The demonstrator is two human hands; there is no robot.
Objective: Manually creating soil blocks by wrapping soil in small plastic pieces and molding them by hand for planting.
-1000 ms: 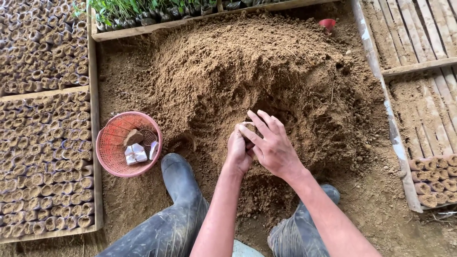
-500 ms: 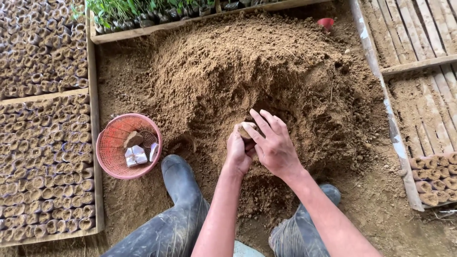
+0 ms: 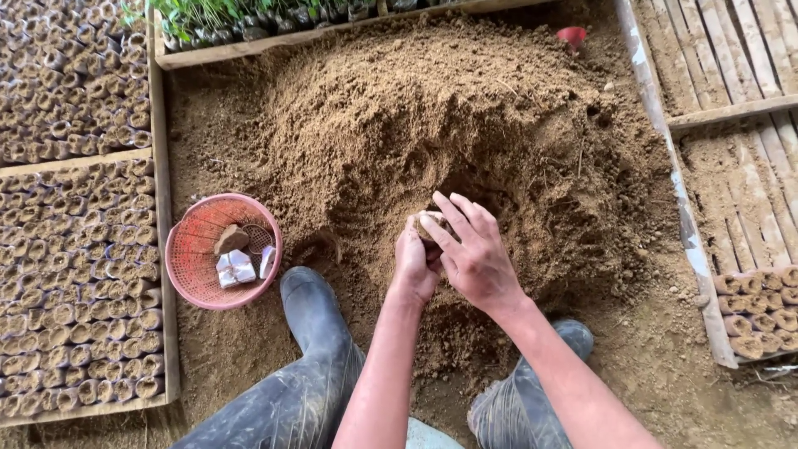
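Observation:
Both of my hands meet at the foot of a big heap of brown soil (image 3: 465, 125). My left hand (image 3: 416, 262) is wrapped around a small soil-filled seedling bag (image 3: 428, 224), of which only the top shows. My right hand (image 3: 474, 254) lies over the bag from the right, its fingers spread across the top and touching the soil in it. My two dark rubber boots (image 3: 312, 312) stand on the ground on either side of my arms.
A pink plastic basket (image 3: 195, 278) with small white bags and a clod sits left of my left boot. Wooden-framed beds of filled seedling bags (image 3: 75, 274) line the left side. Green seedlings (image 3: 249, 17) stand behind the heap. Slatted wooden frames (image 3: 731, 108) and several filled bags (image 3: 761, 312) lie right.
My hands stay in the same spot on the bag; only the right fingers shift slightly over its top.

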